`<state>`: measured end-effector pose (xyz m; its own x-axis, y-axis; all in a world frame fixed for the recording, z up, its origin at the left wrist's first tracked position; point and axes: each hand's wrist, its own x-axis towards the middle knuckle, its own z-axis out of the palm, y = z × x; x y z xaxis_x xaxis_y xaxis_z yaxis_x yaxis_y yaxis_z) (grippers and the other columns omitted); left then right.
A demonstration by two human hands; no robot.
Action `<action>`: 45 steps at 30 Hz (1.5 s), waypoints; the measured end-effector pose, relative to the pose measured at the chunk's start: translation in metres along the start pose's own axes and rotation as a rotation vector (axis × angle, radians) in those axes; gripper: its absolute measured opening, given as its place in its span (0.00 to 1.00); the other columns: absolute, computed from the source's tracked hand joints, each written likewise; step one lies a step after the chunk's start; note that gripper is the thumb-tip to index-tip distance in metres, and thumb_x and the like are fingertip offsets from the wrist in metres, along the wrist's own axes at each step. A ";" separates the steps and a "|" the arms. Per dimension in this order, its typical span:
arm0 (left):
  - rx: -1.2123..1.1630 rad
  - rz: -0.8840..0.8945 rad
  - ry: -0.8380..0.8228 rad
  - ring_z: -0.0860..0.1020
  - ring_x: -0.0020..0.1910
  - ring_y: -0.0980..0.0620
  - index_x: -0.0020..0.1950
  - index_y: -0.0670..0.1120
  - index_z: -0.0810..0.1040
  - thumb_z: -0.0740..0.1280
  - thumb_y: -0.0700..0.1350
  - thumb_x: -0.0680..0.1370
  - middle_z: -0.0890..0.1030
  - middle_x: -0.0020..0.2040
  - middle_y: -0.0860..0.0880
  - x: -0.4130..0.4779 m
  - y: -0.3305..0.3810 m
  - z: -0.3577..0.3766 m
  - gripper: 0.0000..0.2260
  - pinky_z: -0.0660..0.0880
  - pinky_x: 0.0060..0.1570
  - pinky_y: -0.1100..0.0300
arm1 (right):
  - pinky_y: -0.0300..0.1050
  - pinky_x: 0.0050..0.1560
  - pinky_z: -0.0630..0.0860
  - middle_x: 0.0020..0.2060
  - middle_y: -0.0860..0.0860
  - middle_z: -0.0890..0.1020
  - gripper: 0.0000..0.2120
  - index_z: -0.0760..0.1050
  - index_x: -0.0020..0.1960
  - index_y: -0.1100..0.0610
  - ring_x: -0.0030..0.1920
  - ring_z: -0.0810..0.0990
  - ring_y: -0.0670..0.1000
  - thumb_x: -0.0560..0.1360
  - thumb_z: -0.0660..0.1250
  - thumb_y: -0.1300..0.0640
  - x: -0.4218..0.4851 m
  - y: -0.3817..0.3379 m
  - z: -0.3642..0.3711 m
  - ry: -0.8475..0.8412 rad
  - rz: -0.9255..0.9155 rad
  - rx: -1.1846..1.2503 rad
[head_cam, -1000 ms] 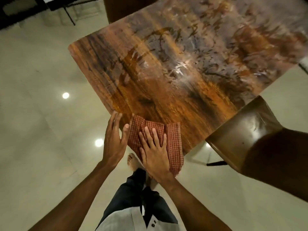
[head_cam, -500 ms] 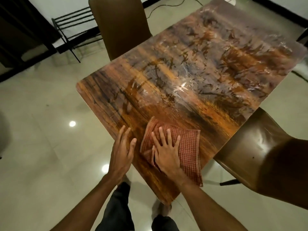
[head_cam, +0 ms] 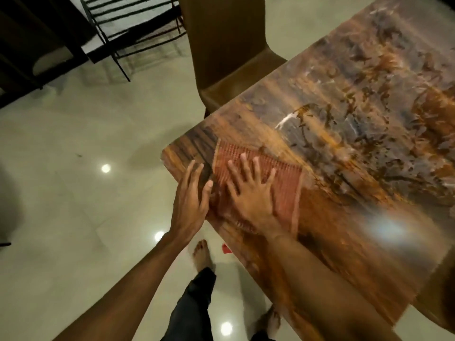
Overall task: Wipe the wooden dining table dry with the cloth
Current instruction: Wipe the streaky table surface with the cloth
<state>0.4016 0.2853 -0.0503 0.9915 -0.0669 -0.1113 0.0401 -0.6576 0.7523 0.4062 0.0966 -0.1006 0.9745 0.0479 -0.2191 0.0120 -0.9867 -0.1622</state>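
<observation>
Limp cloth [head_cam: 286, 185], likely best driven by central palm pressure, lies under the flat, spread right hand [head_cam: 251, 195]; the flat left hand [head_cam: 192, 195] rests on the table [head_cam: 344, 148] at the cloth's 9 o'clock.

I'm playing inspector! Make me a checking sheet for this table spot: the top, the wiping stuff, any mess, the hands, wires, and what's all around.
Surface: wooden table, glossy, with pale smeary streaks across much of the top; I cannot tell if they are wet.
Job's things: red checked cloth lies flat near a table corner.
Clutter: small red scrap on the floor below the table's edge.
Hands: right hand presses flat on the cloth, fingers spread; left hand, fingers straight, rests at the table's edge beside the cloth.
Cables: nothing seen.
Surroundings: brown chair at the table's far side, dark metal rack beyond it, shiny tiled floor.
</observation>
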 end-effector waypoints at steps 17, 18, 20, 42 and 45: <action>-0.064 -0.126 0.239 0.59 0.80 0.53 0.78 0.48 0.64 0.54 0.59 0.85 0.60 0.81 0.49 0.044 -0.062 -0.076 0.25 0.59 0.72 0.60 | 0.77 0.77 0.48 0.86 0.54 0.44 0.33 0.45 0.86 0.46 0.85 0.43 0.62 0.85 0.51 0.40 0.064 -0.142 0.008 -0.008 -0.223 -0.062; -0.066 -0.132 0.236 0.59 0.80 0.52 0.78 0.48 0.64 0.55 0.58 0.85 0.60 0.81 0.49 0.037 -0.058 -0.074 0.25 0.60 0.73 0.58 | 0.76 0.78 0.49 0.86 0.53 0.45 0.34 0.45 0.86 0.46 0.85 0.44 0.61 0.85 0.54 0.40 0.042 -0.136 0.012 -0.008 -0.229 -0.043; -0.072 -0.144 0.218 0.60 0.80 0.50 0.79 0.47 0.64 0.55 0.58 0.85 0.60 0.81 0.49 0.024 -0.052 -0.068 0.25 0.63 0.74 0.51 | 0.76 0.78 0.49 0.86 0.52 0.46 0.31 0.47 0.86 0.45 0.85 0.45 0.60 0.86 0.52 0.41 -0.001 -0.117 0.020 -0.024 -0.210 -0.015; 0.008 -0.002 0.016 0.61 0.79 0.48 0.79 0.51 0.63 0.54 0.61 0.83 0.59 0.82 0.51 -0.178 0.082 0.086 0.27 0.68 0.73 0.40 | 0.71 0.80 0.43 0.86 0.47 0.43 0.28 0.44 0.86 0.41 0.85 0.47 0.58 0.87 0.43 0.38 -0.286 0.125 0.027 -0.070 -0.059 0.057; 0.007 0.005 -0.008 0.61 0.79 0.49 0.79 0.51 0.63 0.53 0.62 0.83 0.59 0.81 0.52 -0.185 0.092 0.096 0.27 0.67 0.74 0.43 | 0.76 0.77 0.35 0.85 0.45 0.42 0.30 0.43 0.85 0.38 0.85 0.43 0.57 0.85 0.42 0.34 -0.294 0.171 0.021 -0.068 0.132 0.062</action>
<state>0.2097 0.1651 -0.0231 0.9907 -0.0761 -0.1126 0.0341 -0.6625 0.7483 0.1165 -0.0826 -0.0843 0.9493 -0.0691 -0.3066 -0.1310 -0.9738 -0.1860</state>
